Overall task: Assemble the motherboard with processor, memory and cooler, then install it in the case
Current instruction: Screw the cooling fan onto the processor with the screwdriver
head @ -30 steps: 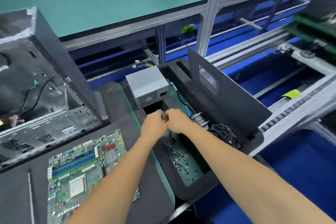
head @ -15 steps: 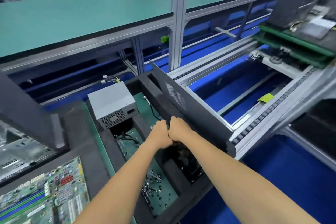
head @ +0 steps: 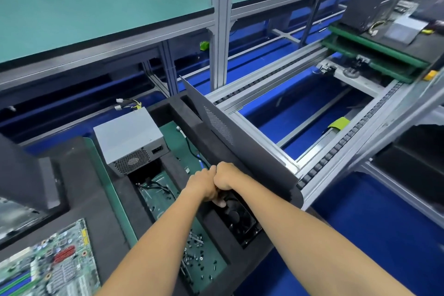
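Note:
My left hand (head: 201,184) and my right hand (head: 224,177) are pressed together, both curled, right above the black cooler (head: 240,220). The cooler lies in a slot of the black foam tray (head: 216,218). Fingertips from under my left hand curl onto the cooler's far edge. What my right hand's fingers grip is hidden under the fist. The green motherboard (head: 48,269) lies flat at the lower left, blurred. Only an edge of the open case (head: 16,209) shows at the far left.
A grey power supply (head: 129,143) sits in the tray behind my hands, with loose screws (head: 197,255) in a green-floored compartment nearer me. A dark side panel (head: 240,149) stands tilted along the tray's right edge. A roller conveyor (head: 319,166) runs to the right.
Both hands, still pressed together, moved from over the screw compartment rightward to the cooler slot and lowered onto the cooler. The view swung right, pushing the motherboard and case toward the left edge.

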A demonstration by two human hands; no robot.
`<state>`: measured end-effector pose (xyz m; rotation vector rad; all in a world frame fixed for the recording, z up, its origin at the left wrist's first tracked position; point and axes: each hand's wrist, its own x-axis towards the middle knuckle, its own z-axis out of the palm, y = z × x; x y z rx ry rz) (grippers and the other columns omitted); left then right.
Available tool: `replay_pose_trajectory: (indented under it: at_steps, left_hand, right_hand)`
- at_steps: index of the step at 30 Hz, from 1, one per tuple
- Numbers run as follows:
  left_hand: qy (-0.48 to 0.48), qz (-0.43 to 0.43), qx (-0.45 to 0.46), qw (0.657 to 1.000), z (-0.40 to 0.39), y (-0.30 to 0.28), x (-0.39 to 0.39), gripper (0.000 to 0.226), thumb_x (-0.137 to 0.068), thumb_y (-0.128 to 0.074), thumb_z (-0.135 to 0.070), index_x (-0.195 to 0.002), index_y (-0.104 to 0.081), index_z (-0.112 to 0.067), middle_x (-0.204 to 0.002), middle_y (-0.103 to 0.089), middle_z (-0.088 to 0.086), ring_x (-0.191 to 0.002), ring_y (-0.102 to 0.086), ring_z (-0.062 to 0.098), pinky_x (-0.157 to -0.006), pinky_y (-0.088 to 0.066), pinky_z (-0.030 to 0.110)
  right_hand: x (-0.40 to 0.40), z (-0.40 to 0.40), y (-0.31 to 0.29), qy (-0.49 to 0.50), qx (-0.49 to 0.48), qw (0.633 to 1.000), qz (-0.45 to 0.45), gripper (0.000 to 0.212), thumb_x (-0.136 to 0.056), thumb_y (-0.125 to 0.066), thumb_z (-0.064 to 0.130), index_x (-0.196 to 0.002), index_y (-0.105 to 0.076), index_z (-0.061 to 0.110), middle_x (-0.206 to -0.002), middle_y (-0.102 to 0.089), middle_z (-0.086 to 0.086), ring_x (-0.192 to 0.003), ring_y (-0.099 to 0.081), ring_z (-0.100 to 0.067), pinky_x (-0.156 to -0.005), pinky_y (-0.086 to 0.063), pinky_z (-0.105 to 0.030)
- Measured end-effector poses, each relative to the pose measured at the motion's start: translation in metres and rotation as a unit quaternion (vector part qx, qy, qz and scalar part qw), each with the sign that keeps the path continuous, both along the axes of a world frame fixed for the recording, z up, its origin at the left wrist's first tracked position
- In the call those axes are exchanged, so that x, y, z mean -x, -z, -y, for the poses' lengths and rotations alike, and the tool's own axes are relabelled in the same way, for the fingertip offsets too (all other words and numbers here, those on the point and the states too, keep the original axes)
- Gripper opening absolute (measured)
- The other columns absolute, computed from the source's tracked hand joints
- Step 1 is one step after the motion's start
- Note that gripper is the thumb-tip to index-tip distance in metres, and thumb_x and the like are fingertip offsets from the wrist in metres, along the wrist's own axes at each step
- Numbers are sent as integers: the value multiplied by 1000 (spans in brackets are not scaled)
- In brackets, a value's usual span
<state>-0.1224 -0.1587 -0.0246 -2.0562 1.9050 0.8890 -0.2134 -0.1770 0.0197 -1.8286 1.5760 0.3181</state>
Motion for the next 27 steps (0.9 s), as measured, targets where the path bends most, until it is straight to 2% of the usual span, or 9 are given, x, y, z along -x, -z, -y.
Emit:
replay_pose_trajectory:
  at_steps: [4,9,14,16,18,20,22,24,27]
  left_hand:
    - [-15,-55,27,998,3,-3,-6,81,-53,-90,-29,-117,-43,-14,-112,-61,6,-101,-58,29,-82,-49,38]
    - [-11,-64,102,993,5,-23,-16,66,-54,-83,-27,-100,-37,-16,-93,-58,5,-85,-53,26,-67,-45,35]
    - [-94,-168,155,969,-17,-56,-55,65,-51,-82,-25,-94,-33,-21,-78,-47,-4,-68,-46,15,-50,-30,30]
    - [-125,-220,180,950,-36,-64,-81,65,-53,-83,-25,-96,-34,-22,-80,-46,-5,-65,-41,10,-51,-29,29]
    - [-149,-241,205,937,-63,-71,-109,67,-53,-86,-25,-98,-36,-22,-83,-45,-7,-66,-39,8,-54,-30,28]
    - [-183,-240,222,927,-90,-76,-136,65,-54,-86,-25,-98,-38,-24,-84,-46,-7,-67,-39,9,-56,-31,29]
    - [-224,-237,232,917,-116,-79,-158,61,-57,-86,-24,-97,-40,-24,-82,-47,-7,-66,-39,10,-55,-31,29]
    - [-254,-248,231,906,-145,-80,-182,59,-58,-85,-23,-96,-41,-25,-86,-49,-3,-67,-39,11,-56,-33,28]
    - [-285,-299,237,879,-189,-82,-217,57,-58,-87,-21,-88,-40,-31,-94,-53,1,-72,-41,11,-60,-36,25]
  right_hand:
    - [-3,1,-7,33,29,999,15,32,-91,-48,8,-122,-58,3,-123,-60,-17,-103,-63,-32,-69,-45,-29]
    - [-12,4,-26,33,89,995,43,29,-94,-45,17,-116,-57,3,-121,-60,-18,-103,-61,-34,-73,-46,-33]
    - [-39,-3,-58,5,187,980,73,21,-91,-52,23,-97,-61,4,-106,-64,-18,-96,-62,-36,-71,-46,-34]
    - [-51,-6,-68,22,211,970,121,17,-90,-51,19,-78,-56,7,-89,-62,-15,-84,-59,-35,-63,-42,-30]
    - [-66,-12,-74,47,226,957,175,29,-91,-48,14,-62,-43,11,-70,-54,-8,-71,-54,-32,-50,-34,-29]
    - [-84,-22,-80,54,201,955,210,26,-91,-47,13,-66,-46,11,-72,-57,-8,-74,-56,-31,-52,-39,-30]
    - [-107,-35,-80,34,150,962,226,17,-92,-52,16,-79,-56,7,-90,-65,-13,-89,-61,-32,-70,-46,-34]
    - [-133,-53,-78,-2,91,969,228,27,-93,-55,23,-99,-64,-2,-105,-67,-16,-100,-61,-30,-82,-47,-36]
    - [-168,-86,-75,-47,43,967,246,36,-96,-52,33,-118,-60,5,-115,-61,-8,-105,-56,-24,-88,-43,-35]
